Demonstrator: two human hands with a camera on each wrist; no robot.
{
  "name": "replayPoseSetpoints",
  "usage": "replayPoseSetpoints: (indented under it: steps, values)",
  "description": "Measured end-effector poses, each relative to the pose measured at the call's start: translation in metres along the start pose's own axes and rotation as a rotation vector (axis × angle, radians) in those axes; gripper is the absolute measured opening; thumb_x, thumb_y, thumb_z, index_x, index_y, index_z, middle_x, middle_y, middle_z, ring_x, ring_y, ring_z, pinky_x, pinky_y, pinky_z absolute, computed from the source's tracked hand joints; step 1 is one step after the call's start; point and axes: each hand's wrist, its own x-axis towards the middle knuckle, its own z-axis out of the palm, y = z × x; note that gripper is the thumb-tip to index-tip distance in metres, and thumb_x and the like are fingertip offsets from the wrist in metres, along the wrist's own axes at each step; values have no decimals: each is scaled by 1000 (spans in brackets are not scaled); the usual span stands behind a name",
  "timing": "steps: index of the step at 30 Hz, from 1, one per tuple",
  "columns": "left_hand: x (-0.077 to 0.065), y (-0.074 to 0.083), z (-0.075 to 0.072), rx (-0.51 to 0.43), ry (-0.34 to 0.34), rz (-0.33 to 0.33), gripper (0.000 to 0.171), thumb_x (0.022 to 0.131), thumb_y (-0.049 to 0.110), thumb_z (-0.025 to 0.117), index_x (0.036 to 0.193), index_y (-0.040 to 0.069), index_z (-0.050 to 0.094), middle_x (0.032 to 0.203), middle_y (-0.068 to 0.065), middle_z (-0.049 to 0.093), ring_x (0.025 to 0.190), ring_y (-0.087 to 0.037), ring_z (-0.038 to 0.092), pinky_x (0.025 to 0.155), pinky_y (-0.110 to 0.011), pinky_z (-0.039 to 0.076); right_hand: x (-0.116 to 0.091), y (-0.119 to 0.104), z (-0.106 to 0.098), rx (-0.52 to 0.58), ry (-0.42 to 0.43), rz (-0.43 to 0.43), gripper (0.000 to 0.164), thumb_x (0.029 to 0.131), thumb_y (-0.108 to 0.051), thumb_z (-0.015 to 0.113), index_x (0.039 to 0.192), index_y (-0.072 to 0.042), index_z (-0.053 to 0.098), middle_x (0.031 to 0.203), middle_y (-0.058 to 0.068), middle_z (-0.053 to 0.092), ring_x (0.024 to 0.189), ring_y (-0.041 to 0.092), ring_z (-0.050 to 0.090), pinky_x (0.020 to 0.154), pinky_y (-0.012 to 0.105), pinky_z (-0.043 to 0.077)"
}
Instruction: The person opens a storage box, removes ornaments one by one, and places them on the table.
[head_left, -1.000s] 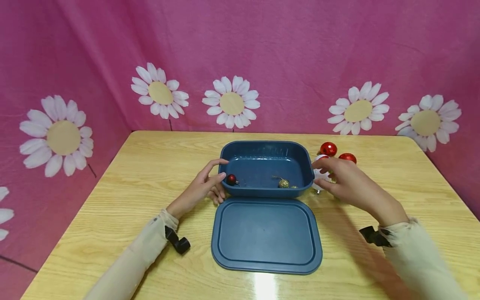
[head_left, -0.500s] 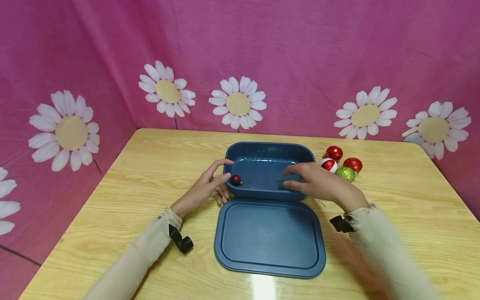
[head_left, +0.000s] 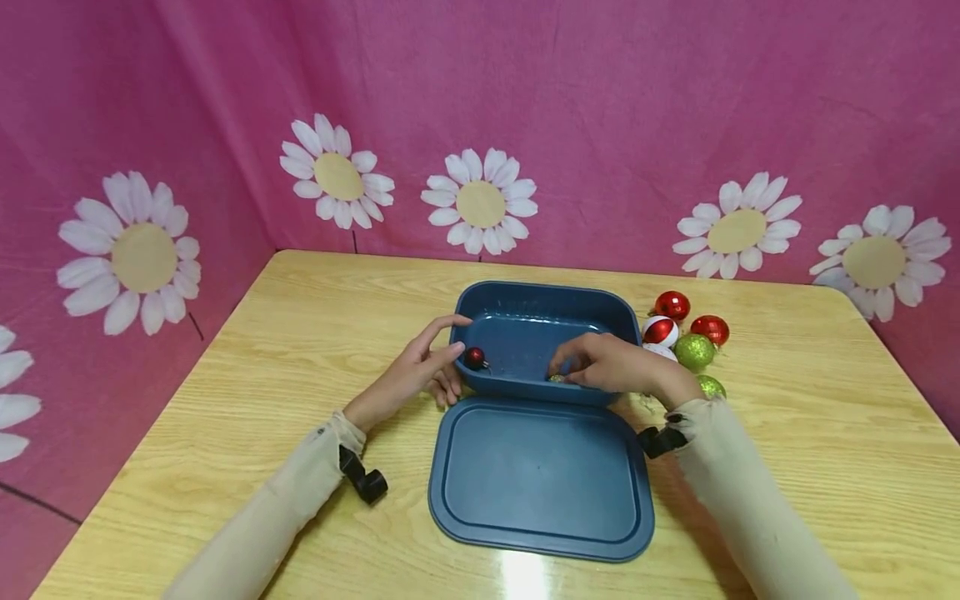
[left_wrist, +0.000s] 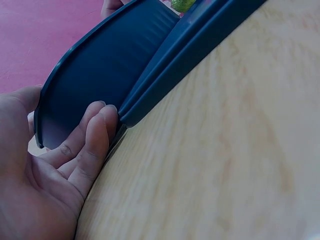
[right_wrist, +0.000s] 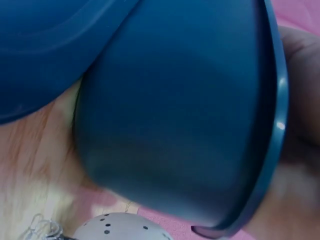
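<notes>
Gripping blue box [head_left: 517,388] by left end with left hand [head_left: 411,371], curling right hand [head_left: 609,363] over gold bauble [head_left: 556,378] inside at front, impossible to tell whether pinched, right of dark red bauble [head_left: 475,358]

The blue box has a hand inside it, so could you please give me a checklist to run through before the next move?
1. Blue box steadied: looks ok; the left hand holds its left end.
2. Lid off and out of the way: ok; it lies flat on the table, on the box's near side.
3. Right hand inside the box, at the small gold ball: ok.
4. Gold ball firmly gripped: cannot tell; the right hand mostly hides it.
5. Clear right wrist view of the grip: not ok; the box's wall blocks it.
6. Small red ball apart from the right hand: ok; it sits in the box's near left corner.
</notes>
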Motion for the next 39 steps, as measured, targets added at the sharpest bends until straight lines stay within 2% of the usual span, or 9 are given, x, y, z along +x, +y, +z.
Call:
replayPoseSetpoints:
  steps: [4, 9, 12, 18, 25, 28, 33, 39]
  values:
    - [0, 1, -1, 8, 0, 12, 46, 107, 34, 45, 151, 27, 33, 77, -23, 66, 61, -30, 65, 53, -36, 58, 1, 0, -2, -24, 32, -35, 21, 94, -2, 63, 110, -11, 72, 93, 0, 73, 80, 13, 65, 67, 30, 52]
    - [0, 1, -2, 11, 4, 6, 44, 107, 34, 46, 149, 31, 35, 77, -22, 66, 62, -29, 65, 54, -35, 58, 0, 0, -3, -47, 81, -41, 17, 93, -2, 66, 107, -9, 72, 92, 0, 73, 82, 12, 66, 70, 30, 54]
    - [-1, 1, -3, 12, 11, -1, 43, 107, 36, 47, 148, 33, 36, 78, -22, 66, 62, -28, 65, 54, -35, 57, 1, 2, -3, -71, 167, -49, 15, 93, -5, 68, 107, -9, 71, 88, -1, 72, 79, 12, 64, 70, 32, 54]
    - [-2, 0, -3, 18, 8, -5, 47, 106, 37, 47, 151, 28, 34, 77, -23, 66, 62, -28, 65, 53, -35, 57, 5, 7, -1, -124, 373, -71, 17, 93, -6, 68, 111, -6, 69, 86, 1, 71, 77, 14, 64, 71, 34, 54]
    - [-2, 2, -3, 9, 3, -1, 44, 107, 35, 46, 150, 31, 35, 77, -23, 66, 61, -27, 65, 53, -35, 57, 3, 7, -5, -125, 472, -61, 30, 94, -10, 70, 121, 0, 63, 98, 12, 73, 89, 24, 69, 80, 44, 56]
    - [-1, 3, -3, 7, 0, 4, 43, 107, 33, 45, 149, 30, 35, 77, -23, 66, 61, -27, 65, 53, -35, 57, 0, 5, -8, -117, 499, -43, 33, 92, -11, 73, 120, 2, 63, 99, 14, 71, 89, 26, 67, 81, 45, 56]
    - [0, 4, -1, 8, 1, 0, 43, 107, 32, 46, 149, 29, 35, 78, -24, 66, 61, -30, 66, 54, -35, 58, -11, 0, -15, -138, 578, -18, 29, 89, -11, 76, 113, 2, 67, 88, 11, 65, 78, 23, 59, 72, 38, 52]
    - [0, 2, 0, 2, -1, -8, 45, 107, 34, 46, 150, 29, 35, 79, -25, 66, 61, -29, 65, 54, -37, 58, -31, -6, -19, -102, 624, 2, 24, 91, -20, 75, 109, -5, 70, 94, 7, 69, 82, 21, 62, 73, 35, 54]
